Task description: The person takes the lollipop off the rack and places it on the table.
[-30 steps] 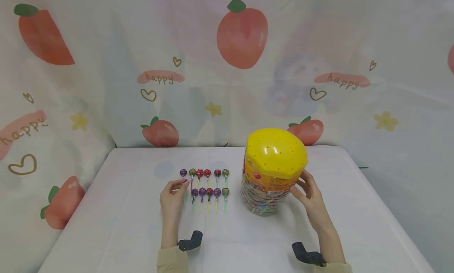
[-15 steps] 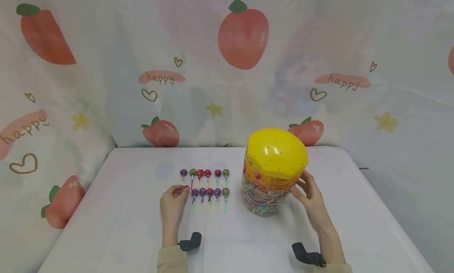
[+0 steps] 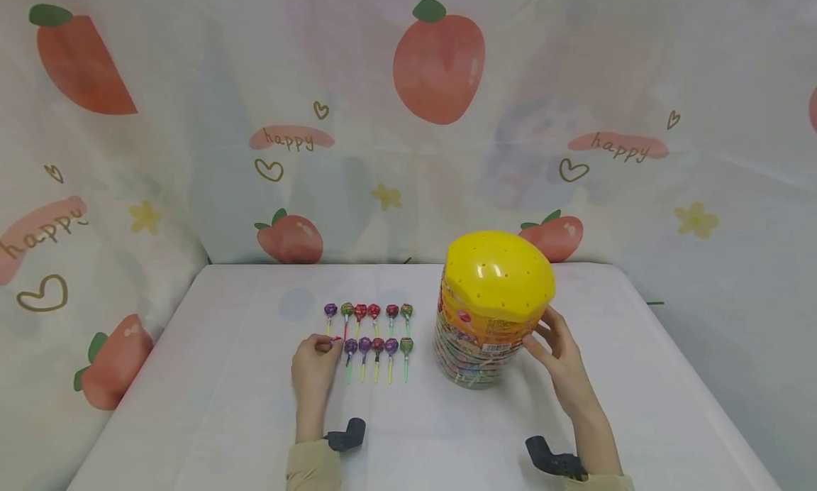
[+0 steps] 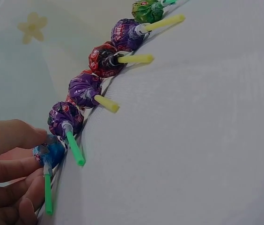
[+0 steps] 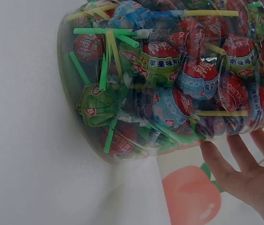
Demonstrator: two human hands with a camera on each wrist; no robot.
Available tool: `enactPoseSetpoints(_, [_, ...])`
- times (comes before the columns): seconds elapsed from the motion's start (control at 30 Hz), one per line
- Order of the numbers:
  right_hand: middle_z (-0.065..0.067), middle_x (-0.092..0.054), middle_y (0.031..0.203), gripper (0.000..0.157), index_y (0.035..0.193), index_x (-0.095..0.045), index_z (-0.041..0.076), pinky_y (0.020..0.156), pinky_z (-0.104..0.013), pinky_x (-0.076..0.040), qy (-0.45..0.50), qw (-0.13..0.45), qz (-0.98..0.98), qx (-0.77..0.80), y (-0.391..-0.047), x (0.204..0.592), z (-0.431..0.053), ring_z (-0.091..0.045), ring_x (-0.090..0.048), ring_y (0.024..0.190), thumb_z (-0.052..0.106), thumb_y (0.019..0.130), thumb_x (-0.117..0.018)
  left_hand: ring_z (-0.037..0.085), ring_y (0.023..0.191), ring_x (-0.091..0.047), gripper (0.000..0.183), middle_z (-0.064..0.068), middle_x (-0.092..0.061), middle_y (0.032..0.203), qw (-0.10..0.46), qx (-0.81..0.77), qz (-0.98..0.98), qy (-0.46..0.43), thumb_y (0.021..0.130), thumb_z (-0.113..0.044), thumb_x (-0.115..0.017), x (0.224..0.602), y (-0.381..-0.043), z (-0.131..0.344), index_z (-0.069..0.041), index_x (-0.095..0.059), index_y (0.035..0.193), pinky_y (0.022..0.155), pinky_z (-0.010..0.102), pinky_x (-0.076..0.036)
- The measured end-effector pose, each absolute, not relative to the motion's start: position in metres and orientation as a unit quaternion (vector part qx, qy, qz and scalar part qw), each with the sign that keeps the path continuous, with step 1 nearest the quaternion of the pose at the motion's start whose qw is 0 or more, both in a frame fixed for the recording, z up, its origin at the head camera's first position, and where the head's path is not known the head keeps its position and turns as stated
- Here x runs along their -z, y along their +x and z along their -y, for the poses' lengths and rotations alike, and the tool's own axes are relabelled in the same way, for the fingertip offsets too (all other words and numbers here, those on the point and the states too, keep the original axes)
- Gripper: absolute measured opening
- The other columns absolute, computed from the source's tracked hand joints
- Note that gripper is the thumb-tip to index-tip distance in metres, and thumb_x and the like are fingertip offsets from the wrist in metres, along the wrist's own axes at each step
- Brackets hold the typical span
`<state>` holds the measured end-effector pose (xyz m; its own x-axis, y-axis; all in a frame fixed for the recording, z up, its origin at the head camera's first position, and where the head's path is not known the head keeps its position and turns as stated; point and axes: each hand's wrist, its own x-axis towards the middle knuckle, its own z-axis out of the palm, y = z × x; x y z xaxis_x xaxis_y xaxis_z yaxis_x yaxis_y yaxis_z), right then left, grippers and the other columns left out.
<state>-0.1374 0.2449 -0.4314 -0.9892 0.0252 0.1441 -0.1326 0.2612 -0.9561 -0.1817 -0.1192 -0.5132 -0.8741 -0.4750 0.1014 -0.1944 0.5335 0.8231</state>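
Note:
Between thumb and fingers, my left hand pinches a blue-wrapped lollipop with a green stick. It is at the left end of the front row of lollipops, close beside a purple lollipop with a green stick. In the head view the held lollipop is mostly hidden by the fingers. A large clear jar full of lollipops stands to the right under a yellow dotted lid. My right hand touches the jar's right side with spread, fairly straight fingers.
Behind the front row lies a second row of lollipops, from a purple one to a green one. All rest on a white-covered table. A printed cloth backdrop rises at the table's back.
My left hand has come nearer to me and slightly right, bringing the lollipop to the front row's left end. The right hand and jar stay where they were.

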Motion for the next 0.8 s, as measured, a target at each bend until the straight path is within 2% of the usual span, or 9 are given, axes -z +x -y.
enactPoseSetpoints(0.1, [-0.002,-0.027,0.149,0.064,0.152,-0.022,0.019,0.097,-0.027,-0.037,0.033,0.064,0.795,-0.603,-0.137,0.431,-0.245,-0.004,-0.033,0.126,0.015,0.097,-0.053,0.023,0.072,-0.060,0.021,0.012,-0.067,0.080,0.162,0.444,0.860,0.193,0.082,-0.020,-0.074,0.513,-0.181,0.119,-0.002,-0.070,0.092,0.063,0.030,-0.041])
enactPoseSetpoints(0.17, [-0.001,-0.027,0.149,0.064,0.152,-0.022,0.019,0.097,-0.026,-0.036,0.034,0.064,0.794,-0.603,-0.137,0.431,-0.246,-0.004,-0.033,0.126,0.014,0.097,-0.053,0.024,0.072,-0.061,0.022,0.012,-0.067,0.081,0.164,0.444,0.860,0.191,0.082,-0.020,-0.074,0.513,-0.181,0.119,-0.002,-0.069,0.093,0.063,0.031,-0.042])
enactPoseSetpoints(0.3, [0.000,-0.028,0.149,0.064,0.152,-0.022,0.019,0.100,-0.036,-0.036,0.034,0.064,0.796,-0.601,-0.137,0.432,-0.246,-0.004,-0.033,0.126,0.014,0.097,-0.053,0.025,0.073,-0.061,0.026,0.013,-0.067,0.081,0.166,0.446,0.859,0.188,0.081,-0.022,-0.074,0.514,-0.181,0.120,-0.001,-0.069,0.095,0.064,0.032,-0.042])
enactPoseSetpoints(0.37, [-0.001,-0.028,0.149,0.064,0.152,-0.022,0.019,0.100,-0.036,-0.036,0.031,0.064,0.797,-0.600,-0.137,0.432,-0.246,-0.004,-0.033,0.126,0.014,0.096,-0.053,0.025,0.074,-0.062,0.027,0.014,-0.067,0.082,0.164,0.448,0.859,0.187,0.082,-0.022,-0.074,0.513,-0.181,0.121,0.000,-0.069,0.096,0.065,0.032,-0.043])
enactPoseSetpoints(0.53, [-0.005,-0.026,0.152,0.064,0.152,-0.021,0.020,0.096,-0.021,-0.038,0.031,0.060,0.799,-0.597,-0.137,0.433,-0.248,-0.004,-0.033,0.126,0.016,0.097,-0.053,0.026,0.081,-0.063,0.026,0.015,-0.066,0.090,0.165,0.465,0.846,0.200,0.087,-0.023,-0.069,0.509,-0.181,0.122,-0.001,-0.068,0.102,0.068,0.032,-0.044])
enactPoseSetpoints(0.7, [-0.005,-0.028,0.151,0.060,0.152,-0.024,0.019,0.090,-0.007,-0.040,0.043,0.071,0.797,-0.599,-0.139,0.432,-0.255,0.000,-0.037,0.124,0.016,0.098,-0.051,0.027,0.086,-0.062,0.025,0.014,-0.066,0.098,0.194,0.502,0.820,0.195,0.091,-0.023,-0.063,0.496,-0.182,0.113,-0.005,-0.067,0.108,0.071,0.032,-0.046])
enactPoseSetpoints(0.8, [-0.003,-0.034,0.148,0.054,0.150,-0.029,0.015,0.090,-0.006,-0.044,0.050,0.101,0.789,-0.604,-0.141,0.431,-0.262,0.002,-0.042,0.122,0.015,0.100,-0.048,0.027,0.086,-0.062,0.024,0.015,-0.066,0.098,0.213,0.515,0.812,0.172,0.091,-0.020,-0.063,0.485,-0.182,0.105,-0.004,-0.067,0.109,0.072,0.034,-0.048])
